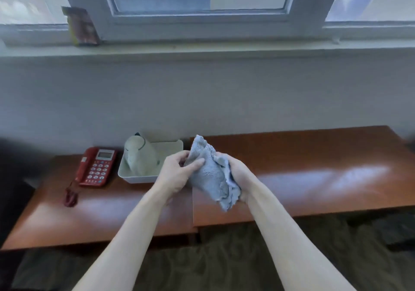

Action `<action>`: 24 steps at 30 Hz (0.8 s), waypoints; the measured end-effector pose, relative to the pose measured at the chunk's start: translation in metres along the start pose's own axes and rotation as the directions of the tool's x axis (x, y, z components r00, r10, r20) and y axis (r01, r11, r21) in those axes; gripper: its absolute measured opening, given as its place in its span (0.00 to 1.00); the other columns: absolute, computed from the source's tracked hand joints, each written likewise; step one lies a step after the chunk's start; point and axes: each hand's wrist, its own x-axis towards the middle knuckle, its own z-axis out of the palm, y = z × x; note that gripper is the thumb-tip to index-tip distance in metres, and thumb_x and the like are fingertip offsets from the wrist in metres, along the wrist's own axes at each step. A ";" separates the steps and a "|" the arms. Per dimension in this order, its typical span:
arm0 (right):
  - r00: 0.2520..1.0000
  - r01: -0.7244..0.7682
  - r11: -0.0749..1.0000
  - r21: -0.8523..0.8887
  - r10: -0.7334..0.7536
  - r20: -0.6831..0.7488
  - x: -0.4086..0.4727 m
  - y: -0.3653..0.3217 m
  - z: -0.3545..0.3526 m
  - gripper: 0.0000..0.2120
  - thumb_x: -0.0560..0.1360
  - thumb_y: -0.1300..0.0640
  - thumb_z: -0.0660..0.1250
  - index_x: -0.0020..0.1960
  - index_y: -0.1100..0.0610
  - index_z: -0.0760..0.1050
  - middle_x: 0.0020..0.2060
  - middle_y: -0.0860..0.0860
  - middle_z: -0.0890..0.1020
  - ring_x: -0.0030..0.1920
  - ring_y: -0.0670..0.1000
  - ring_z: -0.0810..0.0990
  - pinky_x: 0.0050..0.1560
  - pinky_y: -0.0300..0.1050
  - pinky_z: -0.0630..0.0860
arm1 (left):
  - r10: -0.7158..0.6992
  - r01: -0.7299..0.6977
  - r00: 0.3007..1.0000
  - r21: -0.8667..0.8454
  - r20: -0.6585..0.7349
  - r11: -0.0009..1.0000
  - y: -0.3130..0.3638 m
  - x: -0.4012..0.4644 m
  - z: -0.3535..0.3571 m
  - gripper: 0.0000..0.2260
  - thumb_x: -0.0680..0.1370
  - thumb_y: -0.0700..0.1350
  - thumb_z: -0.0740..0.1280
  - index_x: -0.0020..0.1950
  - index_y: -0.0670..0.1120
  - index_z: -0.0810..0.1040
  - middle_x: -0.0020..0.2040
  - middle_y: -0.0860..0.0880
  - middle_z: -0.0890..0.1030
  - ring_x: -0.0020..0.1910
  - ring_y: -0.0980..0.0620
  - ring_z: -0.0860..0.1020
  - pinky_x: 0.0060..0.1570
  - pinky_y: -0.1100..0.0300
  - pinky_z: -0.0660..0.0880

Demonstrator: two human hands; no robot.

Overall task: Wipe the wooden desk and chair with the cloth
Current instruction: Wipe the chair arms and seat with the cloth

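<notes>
Both hands hold the bunched light blue cloth (211, 176) in the air above the wooden counter (314, 174). The left hand (177, 174) pinches its left side with thumb and fingers; the right hand (235, 174) curls round its right edge. Left of them, a red telephone (96, 167) and a white tray (139, 178) holding a pale kettle (139, 156) rest on the counter.

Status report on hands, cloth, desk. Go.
Left hand and right hand both grip the blue cloth, held above the desk. In the way: red phone, white tray holding a kettle.
</notes>
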 end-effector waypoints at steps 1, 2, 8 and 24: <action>0.999 -0.002 0.999 0.045 0.001 0.041 -0.008 -0.009 0.008 0.15 0.81 0.52 0.62 0.64 0.59 0.71 0.56 0.63 0.75 0.54 0.61 0.76 0.53 0.52 0.76 | -0.013 0.012 1.000 -0.057 -0.018 0.998 0.015 -0.004 -0.002 0.06 0.78 0.45 0.75 0.53 0.47 0.85 0.50 0.49 0.88 0.51 0.51 0.86 0.52 0.53 0.81; 0.996 -0.007 0.996 0.087 0.000 0.086 -0.018 -0.018 0.014 0.19 0.81 0.48 0.62 0.65 0.61 0.73 0.59 0.63 0.76 0.57 0.61 0.78 0.57 0.53 0.77 | -0.029 0.026 0.999 -0.104 -0.028 0.994 0.030 -0.009 -0.004 0.06 0.77 0.45 0.75 0.53 0.47 0.85 0.50 0.48 0.88 0.50 0.51 0.86 0.51 0.50 0.82; 0.978 0.113 0.992 0.048 -0.119 0.174 -0.076 -0.065 0.040 0.30 0.78 0.39 0.67 0.71 0.58 0.76 0.68 0.60 0.79 0.68 0.59 0.78 0.72 0.55 0.70 | -0.050 0.020 0.993 -0.265 -0.108 0.964 0.103 -0.038 -0.010 0.06 0.81 0.44 0.71 0.54 0.41 0.82 0.46 0.48 0.88 0.43 0.52 0.86 0.43 0.56 0.83; 0.803 0.522 0.849 0.080 -0.457 -0.382 -0.233 -0.069 0.052 0.17 0.79 0.59 0.71 0.62 0.70 0.78 0.57 0.67 0.83 0.55 0.66 0.83 0.48 0.54 0.82 | 0.062 0.056 0.960 -0.406 0.274 0.912 0.184 -0.121 0.033 0.24 0.70 0.48 0.79 0.61 0.38 0.81 0.55 0.38 0.86 0.54 0.39 0.86 0.48 0.50 0.85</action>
